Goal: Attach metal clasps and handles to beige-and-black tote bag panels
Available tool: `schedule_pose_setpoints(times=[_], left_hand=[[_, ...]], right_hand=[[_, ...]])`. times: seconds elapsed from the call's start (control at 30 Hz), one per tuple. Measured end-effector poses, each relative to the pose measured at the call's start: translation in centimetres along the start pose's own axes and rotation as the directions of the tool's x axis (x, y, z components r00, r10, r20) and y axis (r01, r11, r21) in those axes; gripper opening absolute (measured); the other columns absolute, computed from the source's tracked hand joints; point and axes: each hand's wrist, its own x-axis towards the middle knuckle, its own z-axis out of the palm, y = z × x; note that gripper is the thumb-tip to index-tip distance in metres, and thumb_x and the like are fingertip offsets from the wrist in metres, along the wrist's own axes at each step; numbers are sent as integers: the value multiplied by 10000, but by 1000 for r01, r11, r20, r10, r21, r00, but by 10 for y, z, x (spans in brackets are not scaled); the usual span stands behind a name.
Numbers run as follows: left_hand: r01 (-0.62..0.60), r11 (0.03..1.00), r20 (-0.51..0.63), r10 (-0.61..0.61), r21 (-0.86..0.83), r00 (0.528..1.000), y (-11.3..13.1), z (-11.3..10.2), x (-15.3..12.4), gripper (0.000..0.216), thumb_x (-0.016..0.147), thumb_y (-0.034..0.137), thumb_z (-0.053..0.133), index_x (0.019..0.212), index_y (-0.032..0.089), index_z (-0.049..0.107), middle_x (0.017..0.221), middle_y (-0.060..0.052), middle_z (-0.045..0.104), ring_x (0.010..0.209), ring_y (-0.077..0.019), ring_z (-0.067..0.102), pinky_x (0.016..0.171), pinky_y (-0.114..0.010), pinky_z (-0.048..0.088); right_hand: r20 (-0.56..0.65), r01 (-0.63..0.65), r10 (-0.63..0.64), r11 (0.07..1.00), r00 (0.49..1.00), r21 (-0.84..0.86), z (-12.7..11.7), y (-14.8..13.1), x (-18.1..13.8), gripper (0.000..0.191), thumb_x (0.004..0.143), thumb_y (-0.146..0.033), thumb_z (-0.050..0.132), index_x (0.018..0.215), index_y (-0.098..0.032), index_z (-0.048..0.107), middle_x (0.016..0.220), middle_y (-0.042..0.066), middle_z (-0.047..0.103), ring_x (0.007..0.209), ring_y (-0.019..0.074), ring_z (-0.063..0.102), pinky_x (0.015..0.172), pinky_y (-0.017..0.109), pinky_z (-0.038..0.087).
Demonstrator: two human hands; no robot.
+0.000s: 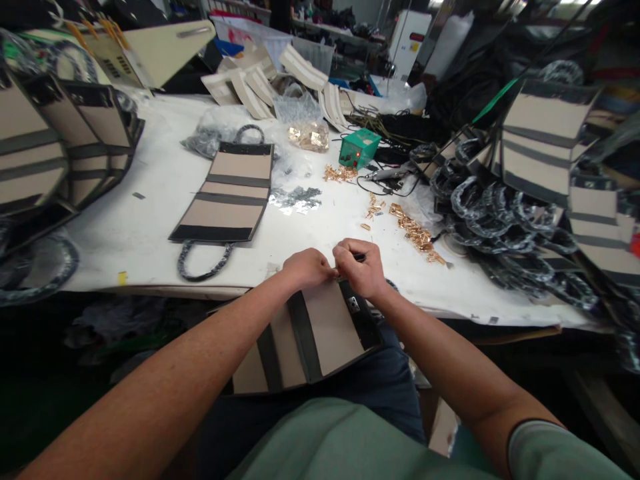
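Note:
A beige bag panel with black stripes (320, 333) lies across my lap, its upper edge at the table's front edge. My left hand (306, 268) pinches that upper edge with closed fingers. My right hand (359, 267) is closed right beside it, gripping the same edge and what looks like a thin dark tool; the fingertips of both hands meet. A small metal clasp (353, 305) sits on the panel's black side strip below my right wrist.
A flat striped bag with black handles (231, 193) lies on the white table (150, 200). Gold metal fittings (413, 230) are scattered to the right, near a green box (359, 148). Stacked bags (55, 147) stand left, more bags and handles (525, 200) right.

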Motion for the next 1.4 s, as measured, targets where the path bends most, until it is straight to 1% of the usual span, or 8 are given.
schedule_pose_setpoints(times=[0.27, 0.83, 0.9, 0.97, 1.03, 1.1, 1.23, 1.4], left_hand=[[-75, 995, 29, 73, 65, 997, 0, -2, -5, 299, 741, 499, 607, 662, 233, 718, 648, -23, 666, 655, -188, 592, 569, -284, 330], [-80, 983, -66, 92, 165, 994, 0, 6, -9, 349, 854, 510, 535, 736, 232, 708, 744, -35, 708, 722, -227, 650, 616, -307, 390], [-123, 973, -261, 172, 193, 950, -1, 16, -27, 306, 888, 469, 534, 953, 235, 720, 927, -58, 737, 868, -255, 674, 716, -330, 462], [-231, 940, -463, 327, 252, 824, -3, 34, -55, 360, 910, 425, 549, 1180, 209, 650, 1141, -100, 704, 1067, -275, 642, 898, -378, 487], [-369, 863, -513, 503, 345, 695, -7, 56, -88, 471, 905, 442, 589, 1287, 167, 581, 1280, -148, 640, 1216, -298, 570, 1051, -444, 439], [-471, 776, -419, 626, 420, 658, -11, 80, -117, 588, 869, 506, 645, 1332, 155, 557, 1380, -172, 582, 1320, -328, 499, 1147, -502, 364], [-435, 750, -263, 609, 499, 748, -11, 110, -138, 764, 804, 539, 723, 1458, 220, 492, 1578, -155, 412, 1475, -370, 329, 1230, -569, 218], [-392, 742, -151, 546, 545, 824, -5, 109, -129, 842, 784, 491, 743, 1526, 266, 416, 1641, -137, 309, 1523, -348, 242, 1240, -579, 166]], right_hand=[[-135, 29, 13, 952, 991, 304, -3, -14, 0, 472, 904, -498, 619, 546, -232, 463, 484, -37, 458, 418, 109, 399, 440, 278, 337], [-85, -42, 64, 970, 994, 238, 1, 5, -7, 410, 905, -369, 603, 558, -213, 452, 496, -48, 452, 470, 103, 398, 484, 262, 326], [-78, -36, 56, 971, 995, 236, -1, 4, -6, 386, 898, -359, 602, 567, -207, 475, 494, -50, 466, 464, 97, 395, 480, 254, 323], [-74, -46, 65, 972, 995, 229, -2, 3, -6, 377, 896, -362, 597, 571, -203, 491, 482, -52, 472, 454, 92, 395, 473, 247, 323], [-74, -62, 81, 972, 994, 225, -3, 2, -5, 383, 898, -374, 590, 571, -202, 493, 458, -58, 461, 435, 88, 391, 459, 239, 316], [-67, -72, 89, 971, 994, 228, -2, 2, -4, 385, 894, -383, 593, 569, -203, 491, 438, -64, 450, 416, 85, 390, 444, 233, 309], [-48, -77, 91, 967, 995, 243, -1, 1, -3, 376, 878, -381, 608, 568, -204, 492, 428, -67, 451, 397, 84, 400, 426, 229, 306], [-53, -64, 80, 965, 995, 253, -1, -1, -3, 369, 882, -367, 601, 570, -203, 491, 424, -68, 457, 392, 82, 397, 426, 225, 309]])
